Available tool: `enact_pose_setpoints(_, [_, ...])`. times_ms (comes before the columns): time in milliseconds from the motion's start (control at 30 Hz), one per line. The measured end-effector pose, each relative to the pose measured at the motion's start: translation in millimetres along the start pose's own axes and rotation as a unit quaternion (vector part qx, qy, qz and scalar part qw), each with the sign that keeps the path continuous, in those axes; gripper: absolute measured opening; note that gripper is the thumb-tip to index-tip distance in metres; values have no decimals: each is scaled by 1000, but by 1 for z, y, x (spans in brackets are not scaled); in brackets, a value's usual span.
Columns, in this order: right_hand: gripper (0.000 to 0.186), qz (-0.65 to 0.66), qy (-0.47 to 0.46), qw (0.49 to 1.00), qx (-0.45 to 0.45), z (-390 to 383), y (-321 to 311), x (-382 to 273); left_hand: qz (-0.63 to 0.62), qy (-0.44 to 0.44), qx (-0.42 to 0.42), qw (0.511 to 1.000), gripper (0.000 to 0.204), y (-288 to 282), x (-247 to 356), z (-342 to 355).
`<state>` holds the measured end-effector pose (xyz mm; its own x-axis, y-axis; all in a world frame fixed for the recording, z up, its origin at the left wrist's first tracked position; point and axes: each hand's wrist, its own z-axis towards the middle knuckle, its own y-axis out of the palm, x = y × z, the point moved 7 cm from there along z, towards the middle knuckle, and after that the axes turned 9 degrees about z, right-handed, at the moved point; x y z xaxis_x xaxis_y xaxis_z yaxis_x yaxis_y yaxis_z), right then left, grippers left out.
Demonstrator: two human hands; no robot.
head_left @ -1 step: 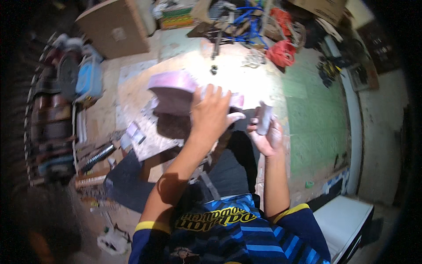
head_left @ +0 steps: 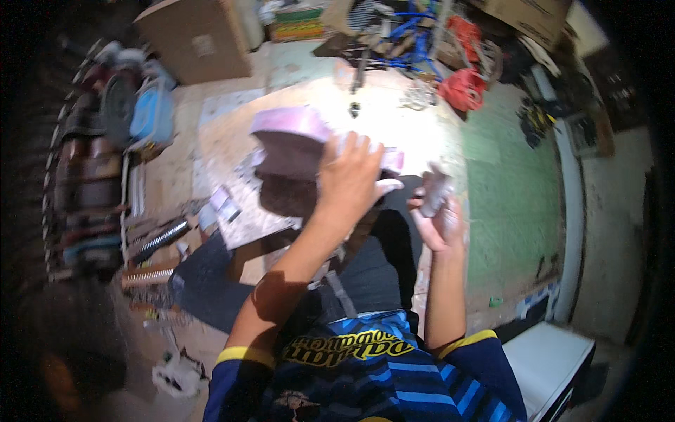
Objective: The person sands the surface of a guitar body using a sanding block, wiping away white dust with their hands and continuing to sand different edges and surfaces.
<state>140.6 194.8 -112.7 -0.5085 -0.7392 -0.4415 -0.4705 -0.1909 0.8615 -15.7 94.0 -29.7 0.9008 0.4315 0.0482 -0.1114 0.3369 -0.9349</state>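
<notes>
My left hand grips the right part of a curved purple-pink object, whose dark brown underside faces me. My right hand holds a small pale grey piece, slightly blurred, upright in its fingers just right of that object. A whitish dusty board lies beneath, over my legs in dark trousers. A small lilac-and-white piece rests on the board to the left.
On the left stand a rack of rolls and a blue tub. A cardboard panel, blue metal frames and a red bag are at the back. A white box is at lower right.
The surroundings and both hands appear slightly farther right in the view. The piece in my right hand is a little more tilted and blurred.
</notes>
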Motion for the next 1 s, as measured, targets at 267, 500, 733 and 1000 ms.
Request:
enact_pose_setpoints(267, [21, -309, -250, 917, -19, 35, 79, -8, 18, 50, 76, 996, 41, 10, 3, -13])
enact_pose_setpoints(500, [20, -468, -307, 827, -54, 61, 107, 21, -149, 5, 437, 887, 16, -14, -53, -94])
enact_pose_setpoints(733, [18, -533, -314, 785, -40, 50, 101, 31, -61, -706, 34, 705, 83, 145, -238, -246])
enact_pose_setpoints(1000, [17, -542, -315, 779, -26, 41, 101, 27, -160, -684, -38, 710, 97, 187, -253, -246])
